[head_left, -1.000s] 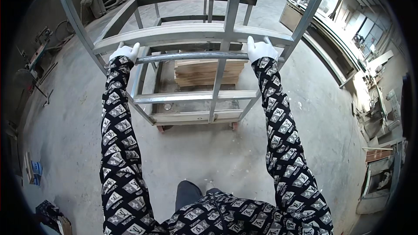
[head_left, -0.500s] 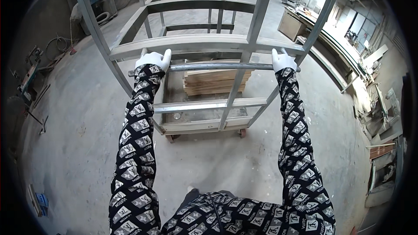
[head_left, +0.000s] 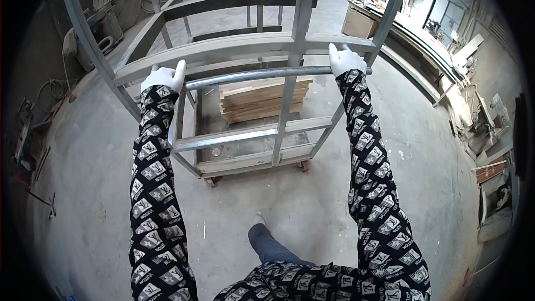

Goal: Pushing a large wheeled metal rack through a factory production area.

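In white gloves, both my hands are closed on the round metal push bar (head_left: 253, 76) of a tall metal-framed cart (head_left: 231, 54). My left hand (head_left: 164, 78) grips near the bar's left end, its thumb pointing up. Close to the other end is my right hand (head_left: 346, 61), its thumb also raised. Both arms reach forward in black-and-white patterned sleeves. Low inside the cart lies a stack of wooden boards (head_left: 264, 100), seen between the rails. Red-brown casters (head_left: 210, 181) show under the cart's near edge.
A long workbench (head_left: 409, 33) runs along the right, with planks and scrap pieces (head_left: 493, 117) beside the right wall. Hoses and equipment (head_left: 106, 28) stand by the left wall. Grey concrete floor (head_left: 223, 228) surrounds the cart, and my leg (head_left: 273, 245) is extended forward.
The cart and both hands have shifted left in view, and the cart sits slightly more angled. One leg has stepped forward. Both hands keep their grip on the bar.
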### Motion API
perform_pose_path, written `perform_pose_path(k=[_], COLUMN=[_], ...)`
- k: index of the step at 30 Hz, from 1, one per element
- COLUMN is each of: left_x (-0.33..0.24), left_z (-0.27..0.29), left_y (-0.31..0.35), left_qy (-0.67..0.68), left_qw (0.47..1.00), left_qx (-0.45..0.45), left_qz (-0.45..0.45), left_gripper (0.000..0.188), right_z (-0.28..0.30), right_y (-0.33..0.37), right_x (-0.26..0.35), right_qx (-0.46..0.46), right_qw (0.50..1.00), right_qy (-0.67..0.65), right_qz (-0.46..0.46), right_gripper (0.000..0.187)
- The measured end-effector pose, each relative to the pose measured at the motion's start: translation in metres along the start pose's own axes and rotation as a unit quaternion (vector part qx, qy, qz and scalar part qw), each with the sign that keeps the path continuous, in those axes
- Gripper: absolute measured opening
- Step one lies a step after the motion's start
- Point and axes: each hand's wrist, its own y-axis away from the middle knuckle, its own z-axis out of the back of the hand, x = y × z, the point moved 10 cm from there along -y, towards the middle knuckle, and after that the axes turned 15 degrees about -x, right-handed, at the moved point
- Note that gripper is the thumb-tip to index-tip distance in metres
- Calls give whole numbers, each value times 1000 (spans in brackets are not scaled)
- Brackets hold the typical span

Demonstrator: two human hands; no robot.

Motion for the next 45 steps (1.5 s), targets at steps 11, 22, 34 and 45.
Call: perform_pose_path(k=[11,22,34,45], left_x=[20,27,-11,-4], left_z=[-32,-5,-20,21], left_y=[1,-10,21,2], left_qy=[-13,-16,-12,-7], left_qw=[999,1000,998,1000], left_qx=[34,1,54,-16], left_qz=[-2,10,-31,-1], left_gripper=[69,67,66,68], right_z=[-28,8,-16,-7], right_y=[14,3,19,-14], right_x=[13,21,-20,-9], right_qx=[16,-16,50,-6], right_qw=[997,999,998,1000], right_qy=[-6,-14,22,0], right_qz=[78,46,20,31], right_gripper=[58,59,58,58])
